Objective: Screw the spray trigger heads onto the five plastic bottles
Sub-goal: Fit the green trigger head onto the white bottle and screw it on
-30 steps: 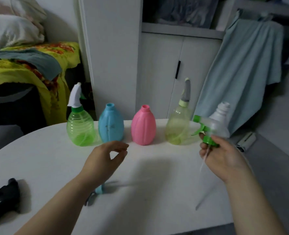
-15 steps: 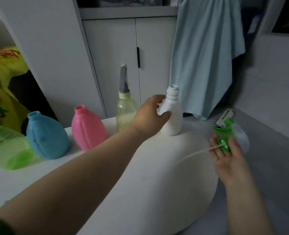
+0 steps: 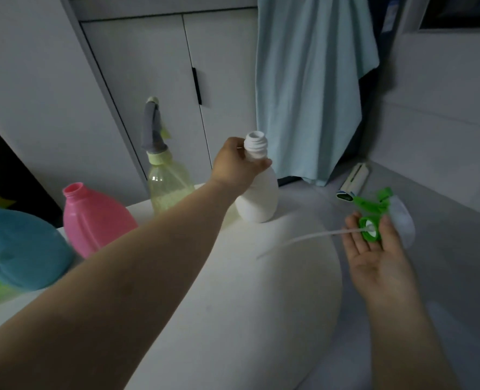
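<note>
Head view, vs a sec ago: left hand point(image 3: 234, 167) no longer empty over table point(image 3: 233, 319), now clamped round shoulder of white bottle point(image 3: 257, 190), threaded neck bare above fingers, so probably next bottle to be capped. Right hand point(image 3: 379, 249) out past table edge, fingers loosely curled round green trigger head point(image 3: 371, 218), collar against fingertips, dip tube point(image 3: 303, 240) aimed toward bottle, well apart from neck.
</note>
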`<state>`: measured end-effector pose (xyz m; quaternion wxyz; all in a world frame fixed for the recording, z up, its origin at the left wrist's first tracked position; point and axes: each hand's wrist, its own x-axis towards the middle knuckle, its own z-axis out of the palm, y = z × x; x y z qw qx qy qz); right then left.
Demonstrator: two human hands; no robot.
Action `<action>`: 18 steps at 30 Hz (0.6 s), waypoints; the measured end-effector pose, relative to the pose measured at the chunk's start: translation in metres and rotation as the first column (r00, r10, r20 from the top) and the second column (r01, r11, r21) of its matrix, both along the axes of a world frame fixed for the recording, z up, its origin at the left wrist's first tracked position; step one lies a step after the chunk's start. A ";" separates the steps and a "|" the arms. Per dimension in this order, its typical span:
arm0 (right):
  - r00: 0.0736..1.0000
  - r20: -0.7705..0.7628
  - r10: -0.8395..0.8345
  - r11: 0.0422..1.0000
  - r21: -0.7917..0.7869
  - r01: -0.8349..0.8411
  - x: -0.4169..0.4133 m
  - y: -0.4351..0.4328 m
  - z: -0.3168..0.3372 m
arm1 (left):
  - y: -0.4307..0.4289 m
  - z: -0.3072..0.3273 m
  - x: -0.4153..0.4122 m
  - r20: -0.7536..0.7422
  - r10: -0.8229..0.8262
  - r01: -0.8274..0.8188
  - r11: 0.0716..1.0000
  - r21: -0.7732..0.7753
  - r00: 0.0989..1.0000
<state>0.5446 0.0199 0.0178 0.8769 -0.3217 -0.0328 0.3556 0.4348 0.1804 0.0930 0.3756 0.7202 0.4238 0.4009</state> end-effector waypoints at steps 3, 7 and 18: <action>0.999 -0.035 -0.016 1.000 0.026 0.017 0.000 -0.004 0.005 | -0.004 0.000 -0.013 0.016 -0.019 0.018 0.999 0.031 1.000; 0.997 -0.042 -0.070 0.995 0.065 0.073 -0.001 -0.011 0.012 | -0.021 0.005 -0.042 0.095 -0.067 0.066 0.998 0.016 0.993; 0.996 -0.069 -0.060 0.970 0.230 0.075 -0.038 -0.008 0.058 | -0.067 -0.013 -0.106 0.104 -0.118 0.119 0.993 -0.004 0.988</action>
